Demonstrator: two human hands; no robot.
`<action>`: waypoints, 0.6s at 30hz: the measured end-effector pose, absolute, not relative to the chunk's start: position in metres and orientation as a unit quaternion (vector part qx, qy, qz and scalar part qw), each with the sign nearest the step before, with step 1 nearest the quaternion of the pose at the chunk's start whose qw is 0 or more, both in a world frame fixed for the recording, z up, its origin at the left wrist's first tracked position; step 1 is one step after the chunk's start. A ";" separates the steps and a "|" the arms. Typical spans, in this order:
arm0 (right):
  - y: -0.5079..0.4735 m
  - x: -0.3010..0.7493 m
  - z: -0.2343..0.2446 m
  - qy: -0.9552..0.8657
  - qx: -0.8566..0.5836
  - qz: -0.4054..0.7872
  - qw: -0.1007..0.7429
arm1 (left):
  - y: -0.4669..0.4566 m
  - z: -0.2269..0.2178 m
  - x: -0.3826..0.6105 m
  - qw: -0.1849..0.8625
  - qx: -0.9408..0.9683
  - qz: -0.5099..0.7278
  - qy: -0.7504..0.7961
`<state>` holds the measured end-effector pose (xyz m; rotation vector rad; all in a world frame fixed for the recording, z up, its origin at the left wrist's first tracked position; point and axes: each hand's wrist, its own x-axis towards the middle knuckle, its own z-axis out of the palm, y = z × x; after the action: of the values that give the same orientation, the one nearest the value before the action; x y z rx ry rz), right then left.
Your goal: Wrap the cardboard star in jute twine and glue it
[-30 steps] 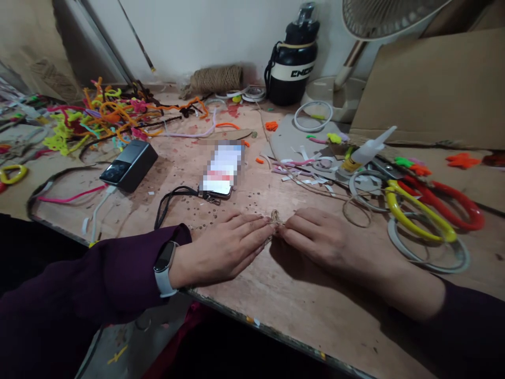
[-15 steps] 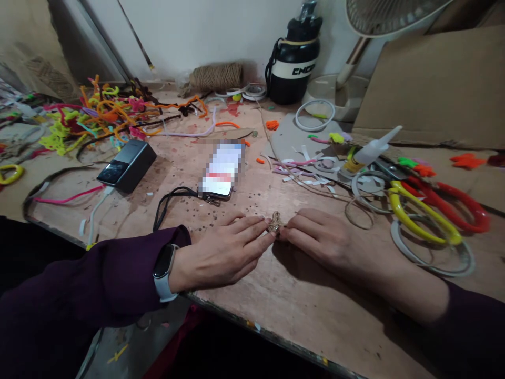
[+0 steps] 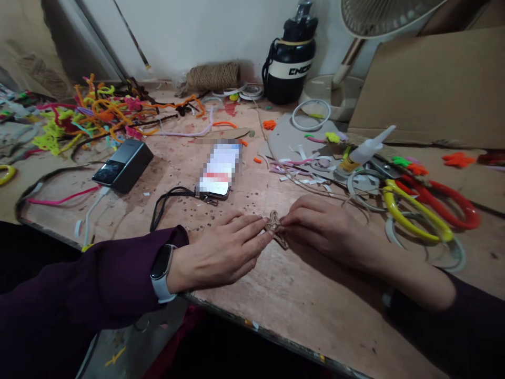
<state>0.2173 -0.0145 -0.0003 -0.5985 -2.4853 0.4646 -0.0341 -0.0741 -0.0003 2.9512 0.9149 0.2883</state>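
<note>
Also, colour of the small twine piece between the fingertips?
Tan-brown: the small jute-like twine piece shows best in the head view.

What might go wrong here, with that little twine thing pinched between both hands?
The twine piece is held only at the fingertips of the left hand and right hand, so it may slip or unravel. The yellow scissors lie close beside the right hand; a sideways reach might snag them.

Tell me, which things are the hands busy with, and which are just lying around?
In hand: the little twine-wrapped piece, pinched by the right hand and touched by fingers of the left hand.

Just lying about: phone, power bank, yellow scissors, glue bottle, pipe cleaners, twine roll, black bottle.
</note>
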 end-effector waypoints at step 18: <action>-0.018 0.211 -0.005 -0.920 -0.256 0.145 0.260 | -0.076 0.008 -0.033 -0.078 0.960 0.083 0.254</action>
<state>0.2110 -0.0180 -0.0049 -0.6926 -2.4915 0.3914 -0.0335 -0.0758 0.0080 3.1764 0.8408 0.2748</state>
